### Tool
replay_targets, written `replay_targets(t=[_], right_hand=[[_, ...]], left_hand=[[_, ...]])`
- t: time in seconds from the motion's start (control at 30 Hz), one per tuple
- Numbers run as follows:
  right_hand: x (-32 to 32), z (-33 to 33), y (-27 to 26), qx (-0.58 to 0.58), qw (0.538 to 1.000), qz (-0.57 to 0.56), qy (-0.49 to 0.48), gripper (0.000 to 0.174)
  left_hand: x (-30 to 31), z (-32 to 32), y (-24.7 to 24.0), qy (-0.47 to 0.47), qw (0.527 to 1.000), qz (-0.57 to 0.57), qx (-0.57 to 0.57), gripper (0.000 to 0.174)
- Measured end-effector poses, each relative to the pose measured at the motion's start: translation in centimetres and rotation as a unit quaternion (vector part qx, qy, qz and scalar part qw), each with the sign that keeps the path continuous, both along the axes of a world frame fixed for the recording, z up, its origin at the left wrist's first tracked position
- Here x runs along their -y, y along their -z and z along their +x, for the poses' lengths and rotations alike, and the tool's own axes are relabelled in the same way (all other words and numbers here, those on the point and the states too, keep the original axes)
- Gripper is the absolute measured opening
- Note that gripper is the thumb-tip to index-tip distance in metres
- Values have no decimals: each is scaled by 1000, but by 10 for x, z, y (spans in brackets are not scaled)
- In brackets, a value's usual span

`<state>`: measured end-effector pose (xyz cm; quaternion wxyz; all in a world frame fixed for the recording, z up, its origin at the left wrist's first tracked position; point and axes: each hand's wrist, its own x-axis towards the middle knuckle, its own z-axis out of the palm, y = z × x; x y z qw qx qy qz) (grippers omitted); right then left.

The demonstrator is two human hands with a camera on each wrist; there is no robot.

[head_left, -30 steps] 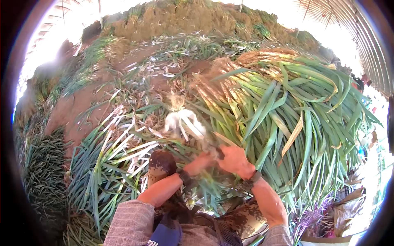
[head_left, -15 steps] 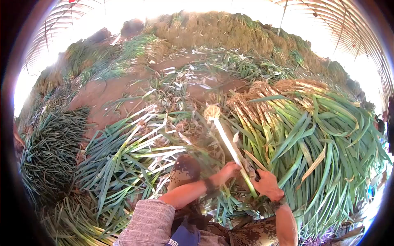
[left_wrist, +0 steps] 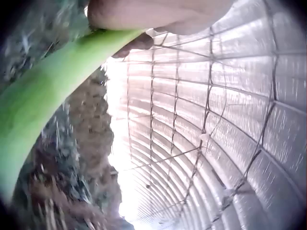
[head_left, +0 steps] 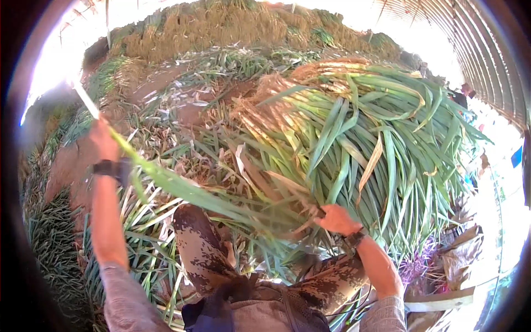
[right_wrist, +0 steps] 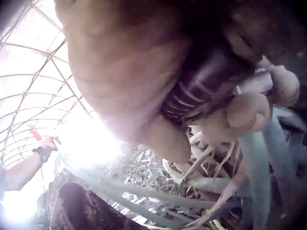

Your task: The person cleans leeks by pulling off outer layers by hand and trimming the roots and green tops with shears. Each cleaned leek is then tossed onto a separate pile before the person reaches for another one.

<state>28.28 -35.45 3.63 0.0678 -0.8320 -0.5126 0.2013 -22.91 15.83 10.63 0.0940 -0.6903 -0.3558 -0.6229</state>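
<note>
My left hand (head_left: 104, 143), raised out to the left, grips a long green onion (head_left: 171, 181) by its stalk. The white end points up past the hand, and the green leaves trail down across the lap toward the right. In the left wrist view the pale green stalk (left_wrist: 48, 86) bends below the fingers. My right hand (head_left: 338, 219) is low in front of the right thigh, curled round a dark ribbed handle (right_wrist: 201, 86). Green leaves (right_wrist: 256, 167) hang close below its fingertips. What the handle belongs to is mostly hidden by the hand.
A big heap of untrimmed green onions (head_left: 365, 127) lies at the right, roots toward the back. Others lie at the left (head_left: 149, 243). Peeled scraps (head_left: 171, 105) litter the ground ahead. Purple strings (head_left: 417, 263) and a wooden board (head_left: 442, 300) are at the lower right.
My left hand has swung up and far left with the green onion, away from the right hand, and the leaves have stretched out across the front. My right hand stays low, near the heap.
</note>
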Motion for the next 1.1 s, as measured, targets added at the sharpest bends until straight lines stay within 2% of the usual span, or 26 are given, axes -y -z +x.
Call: replay_targets(t=[0.03,0.1,0.13,0.2,0.27,0.3,0.33,0.4,0.47,0.5,0.6,0.67,0.7,0.73,0.77,0.83,0.87,0.9,0.93,1.0,1.03,1.07,1.1], right_hand=[[1,6,-4,-10,1000,-7,17,45],[3,13,-19,-61,997,-21,49,46],[6,19,-18,-63,997,-24,48,46],[11,30,-20,-58,996,6,61,45],[17,31,-41,-72,994,3,84,44],[20,34,-51,-70,994,-16,85,45],[23,37,-59,-69,993,-33,86,45],[34,45,-75,-48,995,-21,83,45],[40,58,-92,-20,996,51,65,45],[39,61,-107,1,995,63,76,45],[26,79,-155,48,991,52,111,45],[19,96,-182,90,983,58,152,45],[14,107,-190,120,977,53,165,45],[12,117,-196,150,971,46,178,44],[11,125,-202,154,970,49,184,44],[7,137,-216,158,975,-66,142,43],[6,143,-223,160,974,-63,149,43],[6,148,-229,114,980,-59,151,43],[9,155,-233,68,984,-55,157,43],[9,169,-230,76,980,-27,180,43],[9,178,-222,110,980,27,165,43],[8,187,-213,145,975,80,148,43],[7,196,-205,145,972,81,165,43]], left_hand=[[19,-26,-33,58,986,-126,88,33],[-7,-90,-53,89,949,-205,222,38],[-8,-107,-60,48,939,-210,267,41],[-59,-199,-28,-135,970,-170,112,40],[-59,-230,12,-218,973,-81,9,38],[-49,-235,38,-215,973,-80,14,38],[-38,-237,66,-246,948,-192,-56,37],[-30,-222,121,-291,845,-401,-200,34],[-30,-162,167,-222,870,-379,-222,33],[-27,-121,173,-178,872,-395,-228,32],[-7,56,136,-17,865,-432,-255,29],[8,174,107,74,881,-342,-319,42],[24,230,88,137,895,-341,-253,41],[25,282,76,187,869,-353,-291,39],[56,325,44,230,868,-337,-283,40],[60,409,28,338,816,-337,-326,37],[85,440,4,392,780,-394,-286,35],[103,465,-16,445,735,-447,-248,34],[101,494,-16,457,731,-440,-253,34],[103,556,-17,455,776,-293,-324,31],[111,577,-25,447,781,-263,-347,33],[117,595,-33,458,776,-253,-353,33],[123,612,-38,437,762,-296,-376,40]])
